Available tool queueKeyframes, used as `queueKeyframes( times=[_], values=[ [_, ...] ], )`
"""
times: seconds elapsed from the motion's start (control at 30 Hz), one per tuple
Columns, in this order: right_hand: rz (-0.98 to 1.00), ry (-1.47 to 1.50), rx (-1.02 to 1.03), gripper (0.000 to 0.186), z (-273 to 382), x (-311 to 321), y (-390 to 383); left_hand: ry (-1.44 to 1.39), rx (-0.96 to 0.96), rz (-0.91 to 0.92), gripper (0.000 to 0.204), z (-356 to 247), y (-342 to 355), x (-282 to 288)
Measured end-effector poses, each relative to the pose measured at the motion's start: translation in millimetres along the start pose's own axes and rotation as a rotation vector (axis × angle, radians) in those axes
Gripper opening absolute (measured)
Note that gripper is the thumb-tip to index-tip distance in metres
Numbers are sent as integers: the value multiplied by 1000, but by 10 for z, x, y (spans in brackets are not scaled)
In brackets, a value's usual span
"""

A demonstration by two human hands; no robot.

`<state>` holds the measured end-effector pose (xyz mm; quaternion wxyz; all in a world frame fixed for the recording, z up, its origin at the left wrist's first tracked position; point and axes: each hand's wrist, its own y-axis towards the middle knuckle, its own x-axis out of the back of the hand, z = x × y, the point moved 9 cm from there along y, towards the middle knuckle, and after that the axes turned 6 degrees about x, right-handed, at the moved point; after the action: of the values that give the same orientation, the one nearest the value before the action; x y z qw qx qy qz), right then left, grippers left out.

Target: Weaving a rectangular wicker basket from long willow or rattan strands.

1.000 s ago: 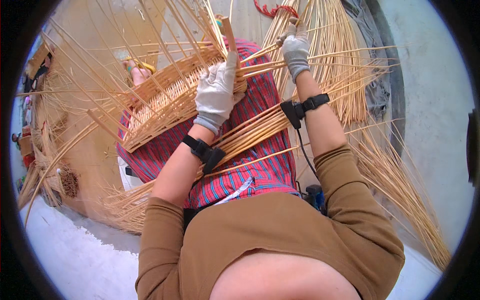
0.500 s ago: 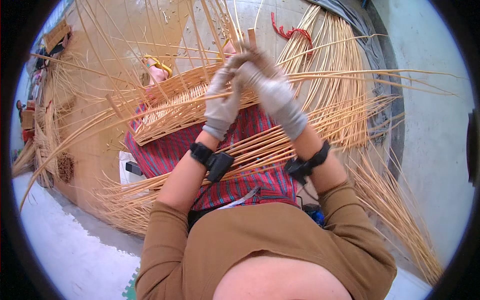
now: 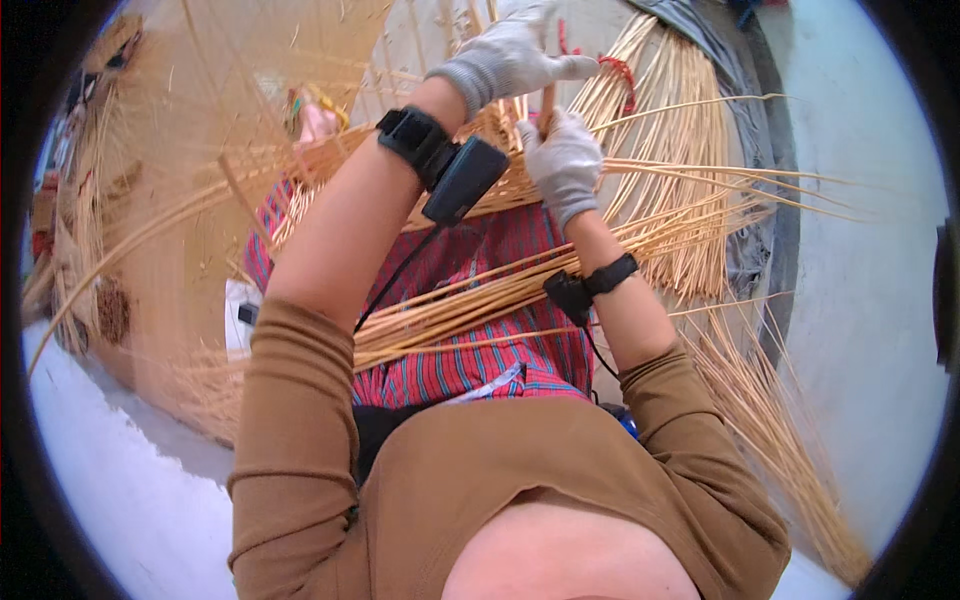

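In the upper middle, my left hand [image 3: 505,62], in a white glove, reaches over the far side of the wicker basket [image 3: 513,192]. Its thumb sticks out to the right and its fingers are apart, beside the top of a short wooden stake [image 3: 547,108]. Just below, my gloved right hand [image 3: 566,158] is closed round the stake's lower part at the basket's right end. The half-woven basket rests on a red striped cloth [image 3: 480,250] over my lap, with thin upright rods at its far side. My left forearm hides much of the basket.
Loose willow rods [image 3: 470,310] lie across my lap. To the right spreads a large rod bundle [image 3: 670,150] with a red tie [image 3: 622,75], and nearer lies another bundle [image 3: 780,440]. A second stake [image 3: 240,195] stands at the basket's left end. A yellow-strapped foot [image 3: 318,120] shows beyond.
My hands, together over the basket before, have parted. The left has moved up and away with its fingers spread; the right has moved right and taken hold of the stake. The basket has shifted slightly.
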<state>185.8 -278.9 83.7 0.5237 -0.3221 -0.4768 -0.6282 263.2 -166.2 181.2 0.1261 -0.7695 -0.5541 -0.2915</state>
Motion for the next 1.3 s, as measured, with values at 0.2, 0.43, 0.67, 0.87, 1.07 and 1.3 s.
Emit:
queueKeyframes(
  times=[0.2, 0.43, 0.67, 0.87, 1.07, 1.3],
  values=[
    [121, 96, -42, 43, -236, -138, 218, -590, -39, -199, 31, 546, -1338, 678],
    [77, 396, 429, 40, 970, 456, -574, -404, 684, -404, 18, 1806, -4232, 1287],
    [809, 414, 813, 22, 1963, -378, -1603, -65, 721, -424, 21, 1721, -5040, 1207],
    [997, 656, 743, 22, 2122, -362, -1802, 424, 672, -368, 18, 1602, -4821, 1189],
    [1205, 1370, 1, 53, 2132, -354, -1844, 182, 66, -366, 17, 674, -3560, 962],
    [312, 1357, 191, 24, 1389, 502, -548, -223, 209, -611, 11, 1631, -3954, 1543]
  ],
)
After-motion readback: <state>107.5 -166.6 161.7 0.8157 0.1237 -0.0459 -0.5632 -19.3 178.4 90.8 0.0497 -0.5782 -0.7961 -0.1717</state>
